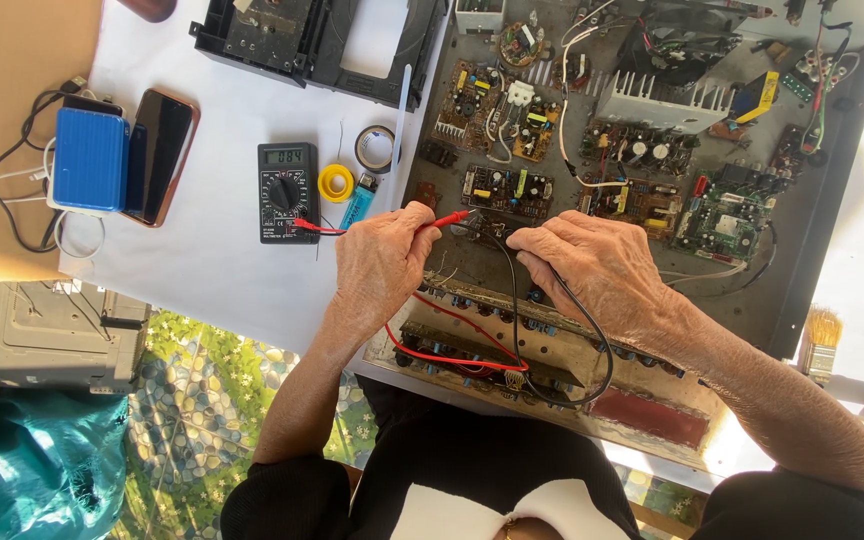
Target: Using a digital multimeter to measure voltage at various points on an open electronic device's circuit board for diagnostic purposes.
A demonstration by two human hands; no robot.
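My left hand (pixel 380 262) pinches a red multimeter probe (pixel 448 217) whose tip points at the open electronics chassis (pixel 812 270). My right hand (pixel 597 268) grips a black probe; its black lead (pixel 592 340) loops down over the chassis front. The probe tips meet near a small circuit board (pixel 508 190) between my hands. A red lead (pixel 442 357) runs under my left wrist. The black digital multimeter (pixel 287 191) lies on the white tabletop left of my hands, with its display lit.
A yellow tape roll (pixel 335 183), a dark tape roll (pixel 376 148) and a blue lighter (pixel 358 203) lie by the meter. A blue power bank (pixel 90 160) and a phone (pixel 162 152) sit at left. A black plastic frame (pixel 312 45) is at the top, a brush (pixel 820 343) at right.
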